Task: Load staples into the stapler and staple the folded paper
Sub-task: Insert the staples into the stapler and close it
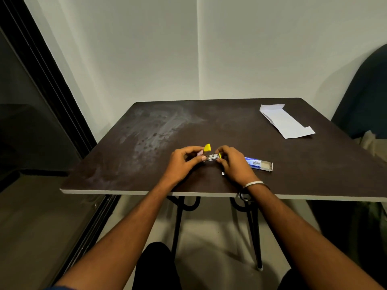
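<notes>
A small yellow and metal stapler [211, 156] is held between both hands just above the dark table [146, 143], near its front edge. Its yellow top is swung up and the metal staple channel lies exposed. My left hand [183, 164] grips the stapler's left end, with a small pink label showing by the fingers. My right hand [233, 164] pinches the right end of the channel at its yellow tip. The folded white paper [285, 121] lies flat at the table's far right. I cannot tell whether staples lie in the channel.
An open blue and white staple box [259, 163] lies on the table just right of my right hand. A tiny pale scrap [223, 174] sits under my right wrist. A dark chair [364, 91] stands at the far right, and a dark glass door frame runs along the left.
</notes>
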